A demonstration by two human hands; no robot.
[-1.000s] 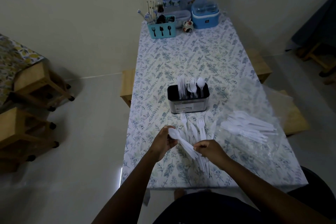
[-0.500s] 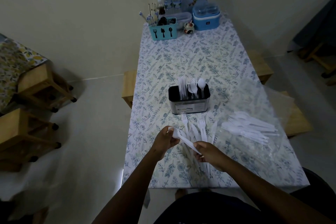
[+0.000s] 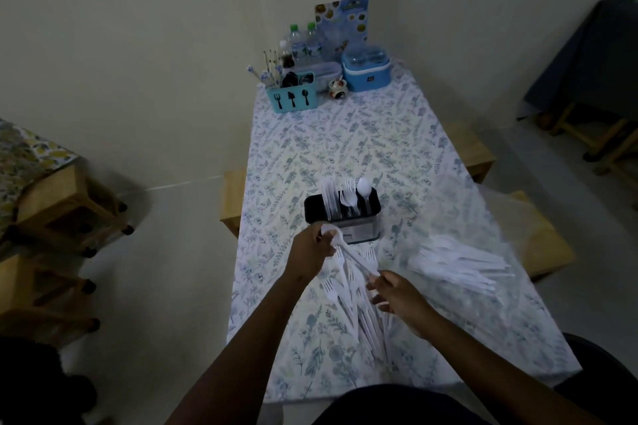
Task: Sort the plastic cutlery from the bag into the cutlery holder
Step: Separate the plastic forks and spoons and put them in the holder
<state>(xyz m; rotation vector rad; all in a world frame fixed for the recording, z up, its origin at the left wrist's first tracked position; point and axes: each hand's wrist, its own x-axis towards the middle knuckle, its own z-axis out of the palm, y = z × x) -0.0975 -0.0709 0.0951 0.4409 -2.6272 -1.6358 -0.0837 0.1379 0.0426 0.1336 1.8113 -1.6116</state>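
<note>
White plastic spoon (image 3: pixel 354 255) hung just in front of the black cutlery holder (image 3: pixel 359 226), its bowl end gripped by the left hand (image 3: pixel 310 252) and its handle tip pinched in the fingers of the right hand (image 3: pixel 397 297). Loose forks (image 3: pixel 348 286) lay beneath on the floral worktop (image 3: pixel 345 148), with the clear bag (image 3: pixel 459 262) of cutlery to the right.

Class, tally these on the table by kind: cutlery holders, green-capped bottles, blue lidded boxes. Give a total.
Cutlery holders: 2 (black holder, teal holder)
Green-capped bottles: 2
Blue lidded boxes: 1
Total: 5
</note>
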